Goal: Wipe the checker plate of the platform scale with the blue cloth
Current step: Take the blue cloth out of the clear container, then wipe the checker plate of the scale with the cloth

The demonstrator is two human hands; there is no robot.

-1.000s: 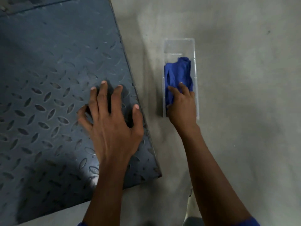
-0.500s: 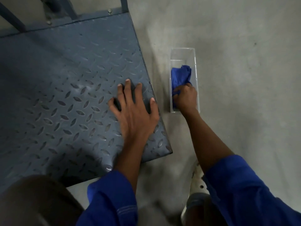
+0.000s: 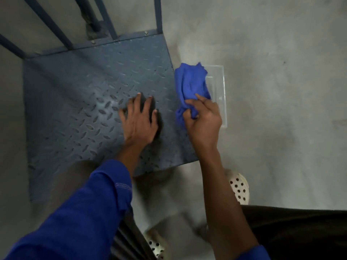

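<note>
The blue-grey checker plate of the platform scale lies on the floor at centre left. My left hand rests flat on it near its right edge, fingers spread. My right hand grips the crumpled blue cloth and holds it up in the air just past the plate's right edge, in front of the clear plastic box. The cloth hangs bunched above my fingers.
The clear box sits on the grey concrete floor right of the scale. Blue metal rails rise at the plate's far edge. My white perforated shoes and dark trousers are at the bottom, close to the plate's near edge.
My right hand has lifted the blue cloth out of the clear box and up toward the plate's edge. The camera has pulled back; my left hand stays pressed on the plate.
</note>
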